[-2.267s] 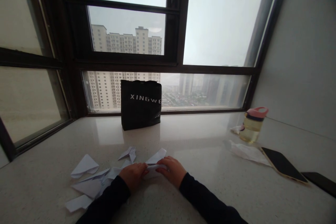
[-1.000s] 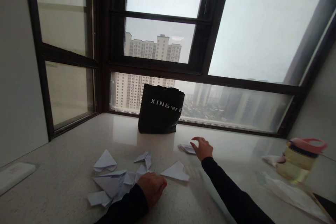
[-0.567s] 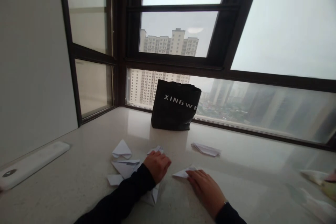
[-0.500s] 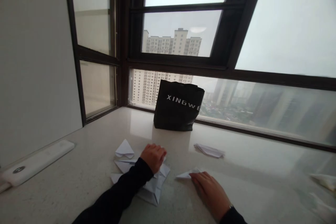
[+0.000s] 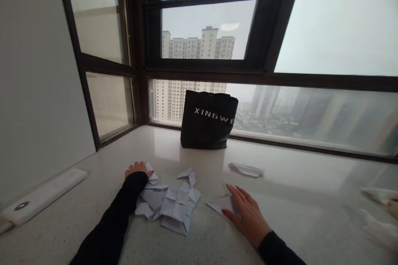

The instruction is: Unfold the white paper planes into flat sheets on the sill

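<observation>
My left hand [image 5: 137,169] is at the far left of the paper pieces, its fingers curled at a small folded white paper [image 5: 152,174]; its grip is partly hidden. My right hand [image 5: 247,213] lies with fingers spread over a flat folded paper [image 5: 219,204], thumb and fingers apart. Between the hands sits a cluster of folded white paper, with a boxy piece [image 5: 177,207] at its right and a small pointed piece [image 5: 186,174] behind. Farther back on the right lies a narrow stack of folded paper [image 5: 247,169].
A black bag [image 5: 208,122] stands on the pale counter [image 5: 161,145] by the window. A white power strip [image 5: 46,194] lies at the left. Pale wrapped items [image 5: 381,196] are at the right edge.
My left hand has moved left from above the paper cluster to the small folded paper. My right hand has opened, its fingers spreading over the paper there. The view has shifted slightly.
</observation>
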Demonstrator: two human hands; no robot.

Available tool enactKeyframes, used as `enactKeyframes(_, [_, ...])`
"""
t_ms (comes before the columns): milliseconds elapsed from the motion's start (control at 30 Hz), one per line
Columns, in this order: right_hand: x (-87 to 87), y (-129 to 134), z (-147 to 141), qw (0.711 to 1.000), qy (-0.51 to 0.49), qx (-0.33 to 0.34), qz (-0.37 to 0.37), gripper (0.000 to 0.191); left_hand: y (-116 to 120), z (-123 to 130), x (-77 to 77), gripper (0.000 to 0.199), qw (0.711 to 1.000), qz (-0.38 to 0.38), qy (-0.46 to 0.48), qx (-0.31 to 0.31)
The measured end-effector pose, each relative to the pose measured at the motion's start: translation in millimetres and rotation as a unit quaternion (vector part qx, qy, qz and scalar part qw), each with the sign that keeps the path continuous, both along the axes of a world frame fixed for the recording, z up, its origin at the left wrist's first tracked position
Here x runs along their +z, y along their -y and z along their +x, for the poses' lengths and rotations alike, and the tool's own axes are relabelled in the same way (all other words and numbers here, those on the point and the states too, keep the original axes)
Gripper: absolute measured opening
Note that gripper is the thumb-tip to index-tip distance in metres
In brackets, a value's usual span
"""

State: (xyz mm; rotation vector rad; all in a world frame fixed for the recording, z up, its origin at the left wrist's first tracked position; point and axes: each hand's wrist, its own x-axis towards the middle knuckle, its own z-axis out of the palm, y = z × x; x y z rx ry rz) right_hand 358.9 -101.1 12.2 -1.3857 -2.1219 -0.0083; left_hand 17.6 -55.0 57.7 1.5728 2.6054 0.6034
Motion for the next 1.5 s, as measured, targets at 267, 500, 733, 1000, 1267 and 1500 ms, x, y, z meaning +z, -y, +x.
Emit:
enactKeyframes(267, [18.7,6,-4,0.97,-0.224,0.013,-0.097,0.033,-14,12,20.0,0.03,0.947,0.16,0.262,-0.098])
enactKeyframes(500, [29.9,13,-8,0.891,-0.438,0.053,-0.108,0.039,10,101,6.8,0.048,0.781,0.178,0.54,-0.257])
enactKeyframes(733, [47.1,39,-24,0.94,-0.332,0.057,0.049,0.026,44,152,-22.5,0.046,0.678,0.071,0.663,-0.31])
enactKeyframes(1000, [36.8,39,-34,0.968,-0.23,0.067,0.075,0.028,51,149,-33.2,0.046,0.57,-0.035,0.73,-0.376])
enactKeyframes(1267, [32.5,37,-33,0.971,-0.222,0.054,0.077,0.027,56,157,-33.5,0.049,0.568,-0.05,0.739,-0.359])
enactKeyframes(1500, [30.9,37,-35,0.969,-0.233,0.06,0.05,0.028,62,161,-32.0,0.052,0.578,-0.06,0.726,-0.368])
